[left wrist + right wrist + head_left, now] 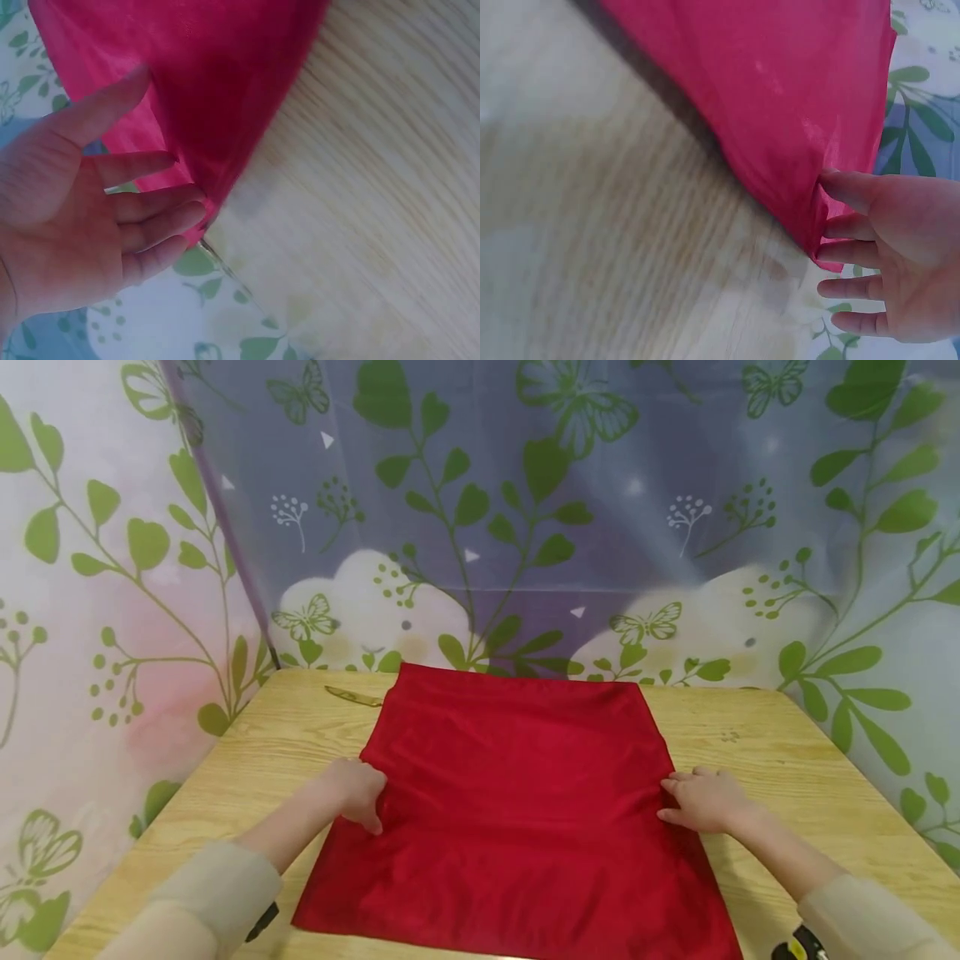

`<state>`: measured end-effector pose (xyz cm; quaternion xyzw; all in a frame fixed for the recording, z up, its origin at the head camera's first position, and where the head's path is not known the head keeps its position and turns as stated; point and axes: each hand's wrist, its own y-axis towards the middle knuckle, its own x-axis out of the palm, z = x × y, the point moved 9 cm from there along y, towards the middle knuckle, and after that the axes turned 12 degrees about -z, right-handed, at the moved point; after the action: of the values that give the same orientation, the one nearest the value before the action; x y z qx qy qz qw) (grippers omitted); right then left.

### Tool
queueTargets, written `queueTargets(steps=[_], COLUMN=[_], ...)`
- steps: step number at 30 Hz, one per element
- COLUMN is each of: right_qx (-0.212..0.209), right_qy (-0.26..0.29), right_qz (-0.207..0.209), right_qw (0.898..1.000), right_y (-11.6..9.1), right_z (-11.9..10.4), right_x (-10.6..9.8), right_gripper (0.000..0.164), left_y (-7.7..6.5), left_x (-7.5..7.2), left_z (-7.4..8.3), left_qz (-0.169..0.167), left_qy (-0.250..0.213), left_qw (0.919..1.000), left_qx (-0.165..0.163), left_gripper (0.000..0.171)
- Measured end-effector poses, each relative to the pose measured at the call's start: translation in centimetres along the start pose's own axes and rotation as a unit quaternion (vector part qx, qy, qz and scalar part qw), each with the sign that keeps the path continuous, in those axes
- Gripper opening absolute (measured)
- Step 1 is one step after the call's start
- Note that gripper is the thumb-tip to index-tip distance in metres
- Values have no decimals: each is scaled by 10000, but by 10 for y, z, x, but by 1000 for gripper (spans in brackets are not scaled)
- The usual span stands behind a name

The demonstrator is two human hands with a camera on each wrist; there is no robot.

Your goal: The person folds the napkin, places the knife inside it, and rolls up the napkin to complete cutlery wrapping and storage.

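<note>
A smooth red cloth lies spread on the wooden table, lightly wrinkled, its near edge running out of the head view at the bottom right. At its left edge rests my left hand; in the left wrist view the fingers are nearly straight and touch the cloth, with the thumb well apart from them. My right hand touches the right edge. The right wrist view has its thumb and front fingers against a small crease there, extended and spaced apart, while the lower fingers are off the cloth.
A thin gold-coloured strip lies by the cloth's far left side, partly hidden under it. Wooden tabletop shows on both sides. Patterned hangings with leaves and butterflies stand behind the table and along its sides.
</note>
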<state>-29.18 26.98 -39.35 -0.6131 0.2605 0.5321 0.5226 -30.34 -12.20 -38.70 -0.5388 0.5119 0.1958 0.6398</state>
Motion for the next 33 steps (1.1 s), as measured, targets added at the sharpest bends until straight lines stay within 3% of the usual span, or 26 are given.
queueTargets(steps=[10,26,33], right_qx=[-2,-198,-333], right_qy=[295,308,427], right_qz=[-216,-178,-168], right_qw=[9993,9992,9984], right_y=[2,-3,-4], right_z=[8,14,14], right_x=[2,9,10], right_gripper=[56,59,60], left_y=[-2,-1,-4], left_x=[2,8,8], left_z=[2,0,4], left_qz=[-29,-401,-424], left_qy=[247,38,183], left_qw=[9997,9991,9989], left_qx=[-88,-158,-124], left_gripper=[62,70,68])
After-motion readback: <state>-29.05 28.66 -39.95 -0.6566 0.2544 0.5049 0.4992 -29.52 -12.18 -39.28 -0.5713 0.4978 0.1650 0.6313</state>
